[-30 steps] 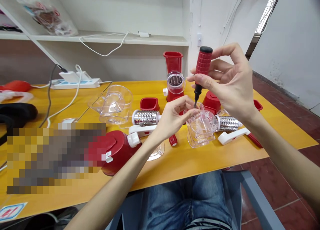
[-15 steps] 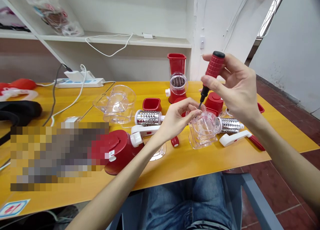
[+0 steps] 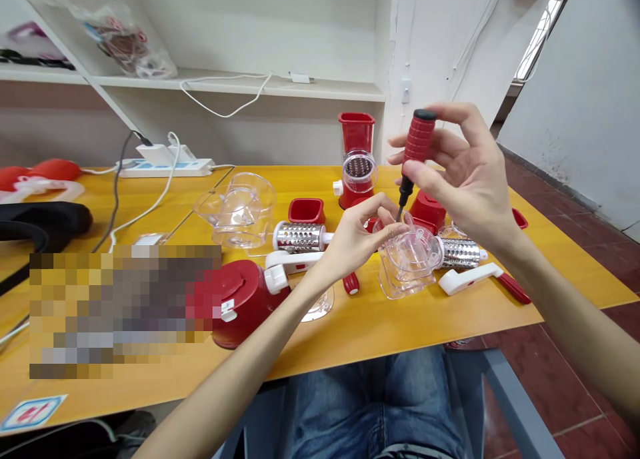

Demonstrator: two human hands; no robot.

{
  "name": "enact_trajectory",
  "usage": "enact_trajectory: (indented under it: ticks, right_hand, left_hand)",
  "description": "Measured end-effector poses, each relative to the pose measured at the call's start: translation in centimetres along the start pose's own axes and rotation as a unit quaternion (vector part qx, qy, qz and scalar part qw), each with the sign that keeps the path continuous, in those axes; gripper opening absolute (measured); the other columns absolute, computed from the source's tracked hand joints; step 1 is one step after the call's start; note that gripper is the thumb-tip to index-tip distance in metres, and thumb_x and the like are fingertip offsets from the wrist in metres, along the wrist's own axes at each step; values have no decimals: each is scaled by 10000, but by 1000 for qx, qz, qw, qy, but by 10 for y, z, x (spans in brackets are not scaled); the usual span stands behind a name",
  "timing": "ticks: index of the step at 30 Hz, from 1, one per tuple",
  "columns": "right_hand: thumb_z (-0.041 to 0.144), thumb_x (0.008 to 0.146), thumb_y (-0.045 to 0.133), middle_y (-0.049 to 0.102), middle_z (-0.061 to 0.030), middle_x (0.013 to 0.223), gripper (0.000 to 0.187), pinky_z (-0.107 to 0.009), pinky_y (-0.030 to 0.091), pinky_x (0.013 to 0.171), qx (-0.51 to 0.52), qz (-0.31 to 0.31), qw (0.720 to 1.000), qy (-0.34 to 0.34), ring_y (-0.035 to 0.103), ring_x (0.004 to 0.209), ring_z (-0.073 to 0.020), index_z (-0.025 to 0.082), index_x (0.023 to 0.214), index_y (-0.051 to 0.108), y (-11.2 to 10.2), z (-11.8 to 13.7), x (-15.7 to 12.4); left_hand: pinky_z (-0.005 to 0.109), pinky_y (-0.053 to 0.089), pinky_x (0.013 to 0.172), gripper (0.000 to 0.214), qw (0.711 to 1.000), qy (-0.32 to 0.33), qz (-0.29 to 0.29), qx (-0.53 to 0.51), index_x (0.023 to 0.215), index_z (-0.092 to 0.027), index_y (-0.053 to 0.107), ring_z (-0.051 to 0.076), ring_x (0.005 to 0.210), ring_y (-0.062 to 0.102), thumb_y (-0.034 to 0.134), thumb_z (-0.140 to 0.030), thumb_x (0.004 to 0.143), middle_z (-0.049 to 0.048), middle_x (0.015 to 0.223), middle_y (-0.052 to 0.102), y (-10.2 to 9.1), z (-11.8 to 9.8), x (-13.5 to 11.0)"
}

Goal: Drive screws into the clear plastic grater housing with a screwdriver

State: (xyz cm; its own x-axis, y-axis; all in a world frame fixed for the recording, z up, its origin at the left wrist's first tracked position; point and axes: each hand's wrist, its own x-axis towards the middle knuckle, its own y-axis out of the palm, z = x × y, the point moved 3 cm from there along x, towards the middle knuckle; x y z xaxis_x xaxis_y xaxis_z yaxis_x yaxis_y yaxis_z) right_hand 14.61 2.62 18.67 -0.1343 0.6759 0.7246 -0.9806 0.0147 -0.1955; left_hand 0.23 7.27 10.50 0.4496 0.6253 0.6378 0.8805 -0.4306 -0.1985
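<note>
My right hand grips a screwdriver by its red handle, thumb on one side and fingers on the other. Its black shank points down at the rim of a clear plastic housing standing on the table. The fingers of my left hand pinch that rim beside the screwdriver's tip. Whether a screw sits under the tip is hidden by my fingers. A metal grater drum lies right of the housing, with a white crank handle in front of it.
An assembled red rotary grater stands at the back. Left of my hands are another grater drum, a red base, a red pusher and a second clear housing. A power strip with cables lies back left.
The screwdriver has turned from a rightward lean to nearly upright, and my right hand's fingers have shifted around its handle. My left hand stays at the rim. The view has shifted slightly.
</note>
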Motion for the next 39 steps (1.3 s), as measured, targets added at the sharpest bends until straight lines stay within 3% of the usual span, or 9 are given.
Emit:
enact_trajectory:
  ticks: [4, 7, 11, 15, 18, 23, 27, 31, 39]
  right_hand:
    - [287, 844, 765, 694, -4, 1015, 374, -281, 679, 769, -47, -35, 998, -24, 708, 931, -148, 281, 1180, 600, 0, 1, 1]
    - [275, 870, 751, 705, 9, 937, 434, -322, 681, 845, -43, -40, 998, -15, 729, 881, -147, 268, 1268, 579, -3, 1, 1]
    - [260, 885, 740, 754, -8, 1061, 479, -390, 654, 961, -8, -16, 1000, 9, 758, 985, -180, 277, 1289, 484, -8, 1, -1]
    - [269, 933, 668, 740, -27, 1173, 337, -409, 657, 941, 12, 22, 1000, 19, 754, 1014, -183, 293, 1192, 452, -12, 0, -2]
    - [284, 932, 664, 690, -38, 1246, 319, -400, 672, 886, 1, 28, 999, 16, 747, 1026, -188, 307, 1180, 464, -12, 0, -1]
    - [335, 859, 765, 596, -35, 1305, 417, -369, 680, 899, -69, -25, 997, -11, 690, 1134, -205, 336, 1226, 567, -10, 0, 1]
    - [428, 824, 803, 666, -23, 1100, 354, -334, 682, 779, -133, -61, 987, -61, 695, 934, -172, 348, 1149, 686, -11, 5, 5]
    - [468, 800, 818, 703, -25, 905, 425, -276, 598, 558, -155, -32, 986, -43, 706, 791, -166, 335, 1178, 677, -17, 9, 12]
    - [315, 924, 687, 742, -18, 1079, 330, -339, 557, 764, -138, 64, 988, -25, 672, 816, -145, 291, 1200, 508, -14, 15, 11]
  left_hand:
    - [252, 498, 731, 186, 1000, 2, -4, 21, 812, -177, 636, 108, 724, 592, 783, -279, 858, -22, 773, 643, -1, 0, -1]
    - [260, 524, 784, 144, 999, -13, -3, 41, 940, -180, 688, 128, 805, 644, 739, -308, 897, 4, 850, 698, -4, 4, -6]
    - [339, 535, 962, 224, 998, -6, -4, 67, 1085, -198, 698, 175, 1013, 680, 611, -379, 987, 58, 1069, 728, -9, 8, -14]
    - [521, 406, 1188, 647, 993, 48, 41, 97, 1363, -243, 566, 313, 1373, 531, 752, -569, 836, 126, 1454, 571, -8, 12, -22]
    - [564, 369, 1222, 912, 991, 50, 77, 100, 1463, -267, 463, 356, 1436, 474, 846, -612, 711, 145, 1539, 494, -4, 16, -27]
    - [607, 371, 1210, 854, 992, 47, 70, 98, 1426, -270, 500, 373, 1436, 475, 846, -601, 719, 156, 1520, 499, 0, 19, -30]
    - [630, 397, 1179, 723, 990, 57, 68, 106, 1327, -259, 569, 375, 1434, 476, 852, -557, 733, 160, 1506, 487, 1, 20, -32]
    - [627, 424, 1157, 691, 990, 71, 60, 107, 1299, -251, 575, 369, 1416, 500, 852, -543, 737, 165, 1496, 488, 1, 22, -32]
    - [620, 412, 1169, 681, 992, 65, 59, 94, 1297, -246, 588, 357, 1423, 492, 869, -498, 731, 174, 1506, 485, 3, 22, -32]
